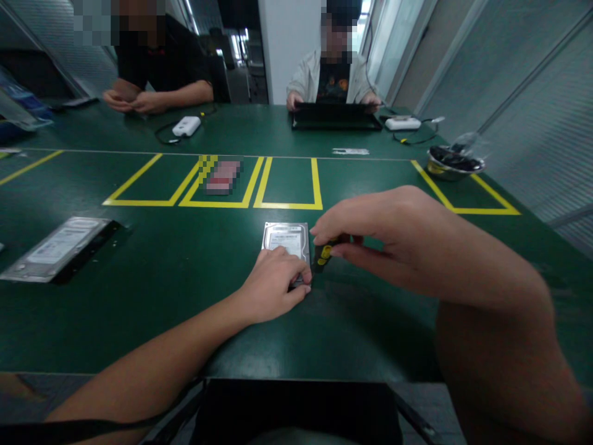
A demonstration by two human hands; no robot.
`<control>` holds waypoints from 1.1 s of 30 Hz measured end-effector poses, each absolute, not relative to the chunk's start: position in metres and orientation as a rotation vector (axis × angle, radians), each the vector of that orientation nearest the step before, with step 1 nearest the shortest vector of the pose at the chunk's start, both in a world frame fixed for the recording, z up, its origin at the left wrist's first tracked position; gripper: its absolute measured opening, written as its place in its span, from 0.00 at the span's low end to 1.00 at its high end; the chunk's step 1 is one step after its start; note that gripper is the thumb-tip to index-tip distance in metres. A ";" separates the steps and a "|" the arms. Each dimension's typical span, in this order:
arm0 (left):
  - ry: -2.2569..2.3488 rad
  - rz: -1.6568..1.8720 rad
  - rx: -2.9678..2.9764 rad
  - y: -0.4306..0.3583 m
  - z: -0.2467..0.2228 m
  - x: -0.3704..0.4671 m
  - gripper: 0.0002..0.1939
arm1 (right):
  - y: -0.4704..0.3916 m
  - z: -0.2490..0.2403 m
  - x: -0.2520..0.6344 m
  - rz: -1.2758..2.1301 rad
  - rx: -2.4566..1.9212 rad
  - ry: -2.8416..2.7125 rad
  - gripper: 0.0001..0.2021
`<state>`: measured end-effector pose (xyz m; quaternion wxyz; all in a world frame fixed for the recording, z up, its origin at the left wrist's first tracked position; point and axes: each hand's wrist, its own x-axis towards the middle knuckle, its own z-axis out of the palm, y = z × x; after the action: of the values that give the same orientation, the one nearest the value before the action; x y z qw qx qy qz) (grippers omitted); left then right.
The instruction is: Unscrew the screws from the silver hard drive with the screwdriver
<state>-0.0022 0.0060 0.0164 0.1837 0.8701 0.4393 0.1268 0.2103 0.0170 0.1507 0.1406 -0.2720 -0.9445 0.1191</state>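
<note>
A silver hard drive (286, 233) with a white label lies on the green table in front of me. My left hand (281, 275) rests over its near half, the thumb and fingers curled at the near right edge and hiding that part. Just right of the drive, my right hand (365, 232) pinches a small dark flat piece with yellow round marks (325, 252) between thumb and fingers. That piece is held tilted, close beside the drive's right side; whether it touches the drive I cannot tell.
A larger drive (60, 247) lies at the left. Yellow tape outlines (287, 205) cross the table, one around a blurred pink item (223, 177). A bowl of dark things (454, 165) stands at the right. Two people sit opposite, one holding a black tray-like thing (337, 116).
</note>
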 end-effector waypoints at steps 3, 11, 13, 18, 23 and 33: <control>1.245 0.363 2.474 0.006 0.015 -0.002 0.06 | 0.017 0.149 0.208 0.325 -0.772 -2.705 0.05; 1.261 0.370 2.473 0.006 0.015 -0.001 0.06 | 0.017 0.149 0.205 0.328 -0.764 -2.708 0.10; 1.248 0.372 2.460 0.006 0.016 -0.001 0.05 | 0.017 0.149 0.208 0.352 -0.743 -2.722 0.11; 1.252 0.374 2.471 0.006 0.016 -0.001 0.05 | 0.017 0.150 0.209 0.352 -0.770 -2.698 0.09; 1.256 0.365 2.505 0.006 0.015 -0.001 0.06 | 0.017 0.149 0.207 0.423 -0.730 -2.717 0.07; 1.252 0.353 2.463 0.006 0.017 0.000 0.05 | 0.017 0.150 0.211 0.372 -0.737 -2.707 0.09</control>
<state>-0.0005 0.0064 0.0173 0.1773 0.8702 0.4425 0.1246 0.2108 0.0174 0.1502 0.1549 -0.2573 -0.9450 0.1298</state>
